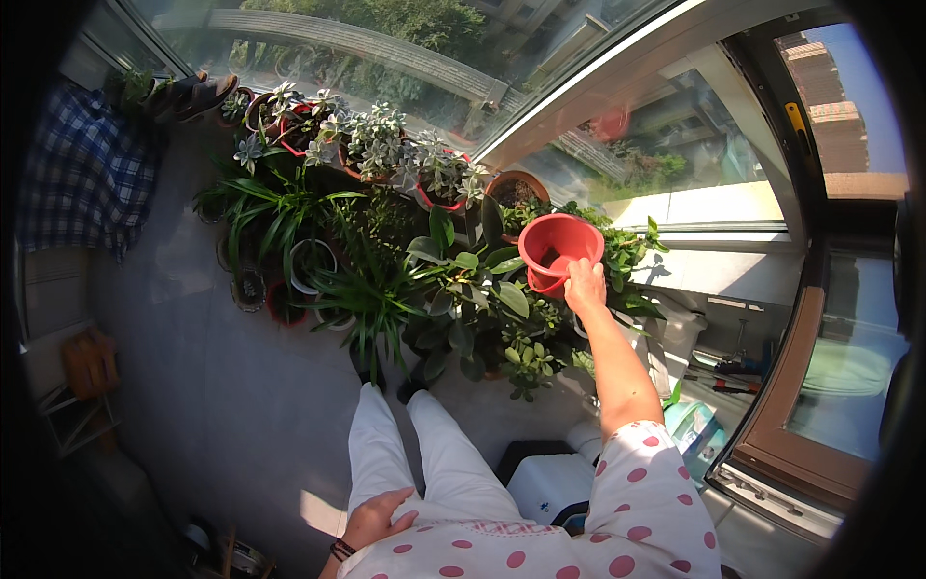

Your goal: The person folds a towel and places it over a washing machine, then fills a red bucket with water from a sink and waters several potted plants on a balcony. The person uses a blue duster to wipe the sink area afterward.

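Observation:
My right hand [586, 285], at the end of an outstretched arm, grips the near rim of a red plastic pot [555, 242]. The pot is tilted so that its inside shows, with something dark at the bottom. It is over the right part of a dense group of potted plants. My left hand [377, 520] rests by my waist, fingers apart and holding nothing. Succulents in red pots [376, 145] line the window side. Spider plants [376, 297] and a broad-leaved plant [470, 282] stand nearer. A terracotta pot of soil [517, 189] is just behind the red pot.
A white windowsill [723, 271] and a brown-framed open window [781, 405] are at the right. A white box-like container [546, 485] stands beside my legs. Blue checked cloth [87, 170] hangs at the left, near shoes [206, 96]. An orange object [90, 362] stands at the left wall.

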Tool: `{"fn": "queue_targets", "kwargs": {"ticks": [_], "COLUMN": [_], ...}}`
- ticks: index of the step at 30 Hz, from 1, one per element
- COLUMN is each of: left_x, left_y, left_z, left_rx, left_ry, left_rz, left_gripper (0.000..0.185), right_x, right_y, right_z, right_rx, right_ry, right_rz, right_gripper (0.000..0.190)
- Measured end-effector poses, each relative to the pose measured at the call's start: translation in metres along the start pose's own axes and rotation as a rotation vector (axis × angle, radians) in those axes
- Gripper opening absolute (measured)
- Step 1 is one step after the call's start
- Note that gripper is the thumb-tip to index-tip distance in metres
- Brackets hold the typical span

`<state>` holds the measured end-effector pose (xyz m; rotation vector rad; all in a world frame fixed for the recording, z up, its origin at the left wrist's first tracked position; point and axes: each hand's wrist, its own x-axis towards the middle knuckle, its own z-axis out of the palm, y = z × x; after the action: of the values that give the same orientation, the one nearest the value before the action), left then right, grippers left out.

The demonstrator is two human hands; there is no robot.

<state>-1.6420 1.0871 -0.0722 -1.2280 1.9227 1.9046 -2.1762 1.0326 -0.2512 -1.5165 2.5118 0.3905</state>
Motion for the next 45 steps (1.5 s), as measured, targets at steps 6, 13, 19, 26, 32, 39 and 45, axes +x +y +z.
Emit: {"fn": "queue_targets", "kwargs": {"ticks": [6,13,19,26,32,39,45], "left_x": [-0.009,-0.025,-0.045,-0.058,-0.085,-0.115,-0.137], "left_y": [0.006,0.024,0.038,0.041,0.05,0.052,0.044], "left_z": [0.002,-0.003,-0.016,-0.031,-0.024,0.027,0.057], "left_rx": [0.09,0.18,0.261,0.301,0.347,0.257,0.206], "left_ry": [0.028,0.058,0.091,0.246,0.254,0.491,0.642], "left_rz": [0.087,0.204,0.264,0.467,0.308,0.322,0.264], "left_gripper": [0.045,0.043,0.042,0.04,0.04,0.04,0.038], "right_x": [-0.035,-0.07,-0.105,-0.148,-0.159,-0.147,-0.144], "right_y": [0.015,0.01,0.003,-0.002,-0.015,-0.029,-0.048], "right_z": [0.0,-0.018,-0.043,-0.078,-0.087,-0.084,-0.09], "right_rx": [0.089,0.178,0.212,0.3,0.374,0.42,0.422], "right_ry": [0.221,0.304,0.429,0.489,0.491,0.491,0.525], "right_rz": [-0.009,0.012,0.007,0.022,0.055,-0.109,-0.289], "right_gripper": [0.025,0.023,0.02,0.017,0.021,0.023,0.023]}}
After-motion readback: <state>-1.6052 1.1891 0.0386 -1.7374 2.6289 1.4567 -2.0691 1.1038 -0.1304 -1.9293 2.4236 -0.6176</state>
